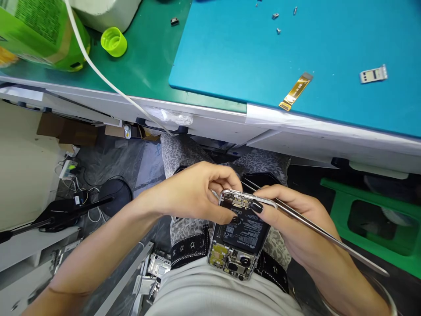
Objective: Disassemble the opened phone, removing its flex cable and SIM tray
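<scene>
An opened smartphone (244, 232) lies tilted over my lap, its black battery, circuit board and camera modules exposed. My left hand (205, 193) is closed around the phone's upper left edge, thumb over the battery side; its other fingertips are partly hidden behind the frame. With thumb on top and fingers behind, my right hand (292, 210) grips the phone's upper right corner. The same hand also keeps a pair of metal tweezers (332, 239), which slants back along the forearm.
On the blue mat (230, 48) lie a ribbon cable (296, 91), a SIM tray (373, 74) and several small screws (275, 16). A white cable (98, 72) hangs over the bench edge, near a green cap (113, 42). At right below stands a green stool (342, 206).
</scene>
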Tool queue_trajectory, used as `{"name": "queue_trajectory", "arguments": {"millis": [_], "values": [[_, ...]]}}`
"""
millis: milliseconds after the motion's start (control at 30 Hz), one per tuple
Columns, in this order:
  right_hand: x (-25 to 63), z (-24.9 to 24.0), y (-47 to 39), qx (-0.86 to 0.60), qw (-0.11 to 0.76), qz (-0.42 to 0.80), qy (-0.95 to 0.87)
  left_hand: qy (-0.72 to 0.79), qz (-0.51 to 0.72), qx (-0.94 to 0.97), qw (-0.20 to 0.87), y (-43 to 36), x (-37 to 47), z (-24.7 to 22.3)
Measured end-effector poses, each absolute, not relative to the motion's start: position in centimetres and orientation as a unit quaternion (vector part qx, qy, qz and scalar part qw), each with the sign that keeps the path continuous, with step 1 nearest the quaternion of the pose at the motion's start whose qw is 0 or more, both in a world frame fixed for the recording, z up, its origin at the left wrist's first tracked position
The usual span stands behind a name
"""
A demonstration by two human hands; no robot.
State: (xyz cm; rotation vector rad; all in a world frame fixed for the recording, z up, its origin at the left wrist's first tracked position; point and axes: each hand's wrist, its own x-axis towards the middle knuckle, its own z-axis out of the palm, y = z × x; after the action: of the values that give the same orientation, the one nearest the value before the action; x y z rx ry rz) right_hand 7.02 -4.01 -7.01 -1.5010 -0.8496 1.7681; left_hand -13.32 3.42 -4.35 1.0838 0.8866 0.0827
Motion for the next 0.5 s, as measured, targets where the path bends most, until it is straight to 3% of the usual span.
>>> {"name": "queue_trajectory", "arguments": {"millis": [500], "values": [[6.81,-6.65,-4.28,-0.569,0.326,0.683,-0.323,0.434,0.058,0.351,0.828,3.57,-12.87,-4.97]]}}
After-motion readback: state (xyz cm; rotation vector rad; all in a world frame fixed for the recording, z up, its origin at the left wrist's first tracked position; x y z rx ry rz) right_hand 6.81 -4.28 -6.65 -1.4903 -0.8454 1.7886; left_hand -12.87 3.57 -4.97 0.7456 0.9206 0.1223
